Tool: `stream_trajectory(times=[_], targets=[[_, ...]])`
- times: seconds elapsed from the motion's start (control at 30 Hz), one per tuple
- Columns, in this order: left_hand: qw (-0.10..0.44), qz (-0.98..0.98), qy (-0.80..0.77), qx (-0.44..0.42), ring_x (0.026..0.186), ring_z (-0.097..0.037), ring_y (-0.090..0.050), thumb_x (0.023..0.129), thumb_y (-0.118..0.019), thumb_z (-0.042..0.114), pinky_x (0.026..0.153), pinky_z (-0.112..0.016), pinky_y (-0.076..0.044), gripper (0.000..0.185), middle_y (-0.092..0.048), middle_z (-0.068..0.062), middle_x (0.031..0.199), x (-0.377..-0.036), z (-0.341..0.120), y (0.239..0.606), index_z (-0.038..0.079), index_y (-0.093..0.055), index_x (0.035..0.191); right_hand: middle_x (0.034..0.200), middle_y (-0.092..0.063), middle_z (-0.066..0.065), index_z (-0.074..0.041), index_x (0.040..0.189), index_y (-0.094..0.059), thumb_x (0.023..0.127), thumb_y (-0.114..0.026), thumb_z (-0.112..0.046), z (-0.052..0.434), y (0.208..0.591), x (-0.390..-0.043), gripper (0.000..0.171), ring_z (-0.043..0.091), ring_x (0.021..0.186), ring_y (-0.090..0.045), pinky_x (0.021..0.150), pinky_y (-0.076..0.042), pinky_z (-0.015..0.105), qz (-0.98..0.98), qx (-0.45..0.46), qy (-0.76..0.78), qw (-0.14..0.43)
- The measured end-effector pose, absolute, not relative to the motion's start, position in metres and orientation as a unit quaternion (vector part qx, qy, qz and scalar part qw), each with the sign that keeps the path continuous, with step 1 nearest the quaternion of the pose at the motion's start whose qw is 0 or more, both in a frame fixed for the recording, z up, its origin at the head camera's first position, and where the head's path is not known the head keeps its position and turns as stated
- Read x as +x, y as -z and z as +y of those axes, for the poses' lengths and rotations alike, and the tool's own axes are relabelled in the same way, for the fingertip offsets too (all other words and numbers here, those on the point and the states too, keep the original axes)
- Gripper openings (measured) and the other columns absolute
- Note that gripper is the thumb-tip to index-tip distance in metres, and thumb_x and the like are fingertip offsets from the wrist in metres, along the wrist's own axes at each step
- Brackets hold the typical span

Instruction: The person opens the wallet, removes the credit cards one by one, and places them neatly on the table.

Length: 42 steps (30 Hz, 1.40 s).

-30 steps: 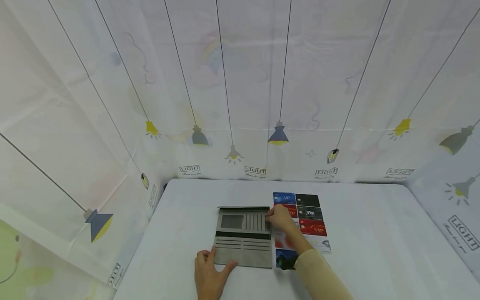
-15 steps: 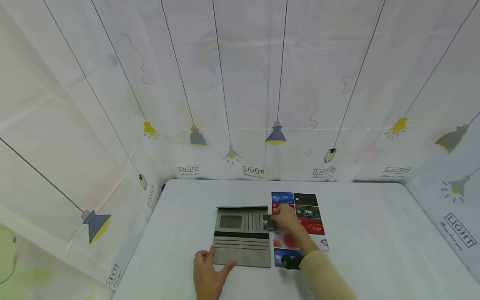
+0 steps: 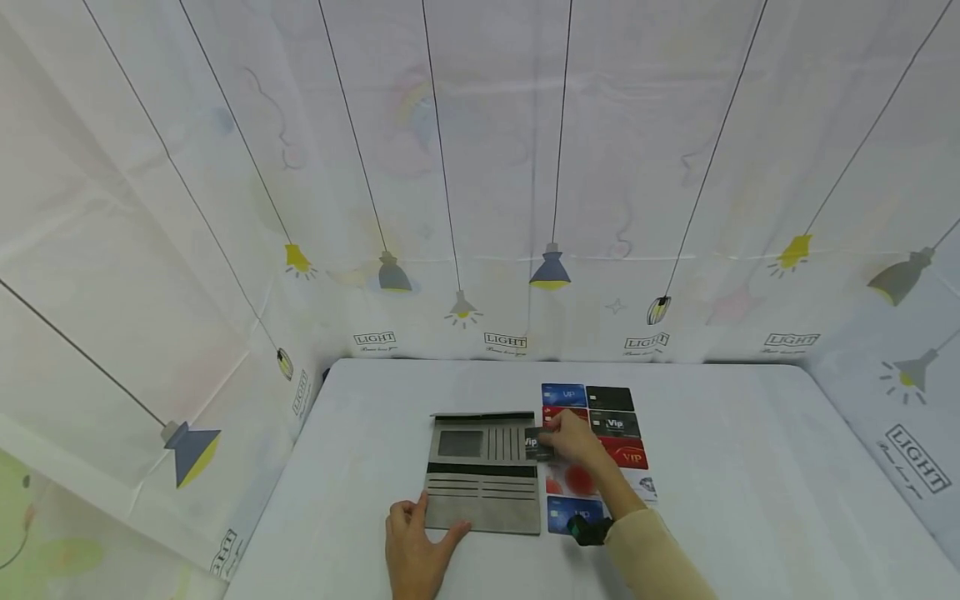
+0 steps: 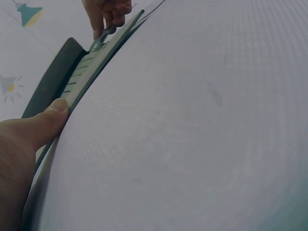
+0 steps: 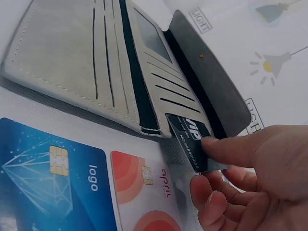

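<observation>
A grey wallet (image 3: 510,508) lies unfolded on the white table, with rows of card slots, a clear window and a raised flap. Its lower left corner is held by my left hand (image 3: 416,546), thumb along the near edge and index finger at the left side. In the left wrist view the thumb (image 4: 55,113) presses on the wallet's edge. My right hand (image 3: 573,440) pinches a black VIP card (image 5: 190,139) between thumb and fingers at the wallet's right side. Part of that card sits inside a slot; the rest sticks out to the right.
Right of the wallet several cards lie in two columns, among them a blue card (image 3: 573,510), a white card with red circles (image 5: 139,187), a red VIP card (image 3: 630,454) and a black card (image 3: 611,399). A lamp-printed cloth (image 3: 480,167) hangs behind the table.
My right hand has shifted slightly to the right, and more of the black VIP card now shows outside the slot. The left hand stays at the wallet's corner.
</observation>
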<state>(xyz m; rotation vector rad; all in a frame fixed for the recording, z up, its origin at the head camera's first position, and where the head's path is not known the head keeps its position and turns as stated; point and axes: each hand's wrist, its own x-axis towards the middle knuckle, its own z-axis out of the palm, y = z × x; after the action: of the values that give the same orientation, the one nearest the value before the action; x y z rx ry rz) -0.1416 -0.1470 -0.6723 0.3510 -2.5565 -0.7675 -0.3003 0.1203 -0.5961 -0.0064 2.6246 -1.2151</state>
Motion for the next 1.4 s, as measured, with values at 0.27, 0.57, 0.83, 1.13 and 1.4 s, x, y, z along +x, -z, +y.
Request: stream_trajectory(times=[0.27,0.57,0.83,1.13,1.4], targets=[[0.214,-0.926,0.283,0.128,0.088,-0.012,-0.038,0.063,-0.080,0.072,0.076,-0.033,-0.040,0.094,-0.042,-0.001,0.100,-0.141,-0.146,0.671,0.005,-0.067,0.129,0.107,-0.067,0.016,0.001,0.125,-0.057,0.091,-0.072,-0.015,0.121,0.592,-0.290,0.041,0.022,0.083,-0.063,0.083,-0.056,0.044,0.904,0.010,0.412,0.113],[0.215,-0.926,0.282,0.126,0.088,-0.012,-0.038,0.064,-0.080,0.071,0.076,-0.033,-0.040,0.093,-0.042,-0.001,0.100,-0.140,-0.143,0.668,0.005,-0.068,0.128,0.097,-0.068,0.015,0.001,0.113,-0.064,0.093,-0.070,-0.018,0.134,0.594,-0.286,0.029,0.022,0.077,-0.066,0.073,-0.057,0.036,0.889,0.056,0.444,0.099],[0.224,-0.925,0.279,0.124,0.087,-0.012,-0.037,0.062,-0.082,0.069,0.075,-0.032,-0.039,0.093,-0.042,-0.001,0.099,-0.140,-0.144,0.670,0.004,-0.068,0.128,0.096,-0.068,0.016,0.003,0.115,-0.065,0.097,-0.065,-0.017,0.151,0.595,-0.277,0.027,0.018,0.072,-0.065,0.065,-0.054,0.028,0.875,0.062,0.477,0.059],[0.197,-0.926,0.296,0.129,0.089,-0.013,-0.038,0.064,-0.081,0.069,0.077,-0.033,-0.040,0.094,-0.043,-0.001,0.102,-0.141,-0.145,0.666,0.006,-0.066,0.131,0.094,-0.070,0.020,0.008,0.116,-0.063,0.098,-0.063,-0.015,0.176,0.588,-0.259,0.029,0.017,0.067,-0.065,0.063,-0.056,0.030,0.859,0.078,0.504,0.037],[0.216,-0.924,0.291,0.123,0.089,-0.012,-0.038,0.063,-0.083,0.068,0.076,-0.033,-0.040,0.093,-0.044,-0.001,0.100,-0.140,-0.146,0.667,0.004,-0.067,0.129,0.099,-0.069,0.022,0.011,0.121,-0.058,0.099,-0.061,-0.013,0.202,0.590,-0.236,0.033,0.016,0.069,-0.065,0.062,-0.056,0.028,0.843,0.082,0.529,0.051]])
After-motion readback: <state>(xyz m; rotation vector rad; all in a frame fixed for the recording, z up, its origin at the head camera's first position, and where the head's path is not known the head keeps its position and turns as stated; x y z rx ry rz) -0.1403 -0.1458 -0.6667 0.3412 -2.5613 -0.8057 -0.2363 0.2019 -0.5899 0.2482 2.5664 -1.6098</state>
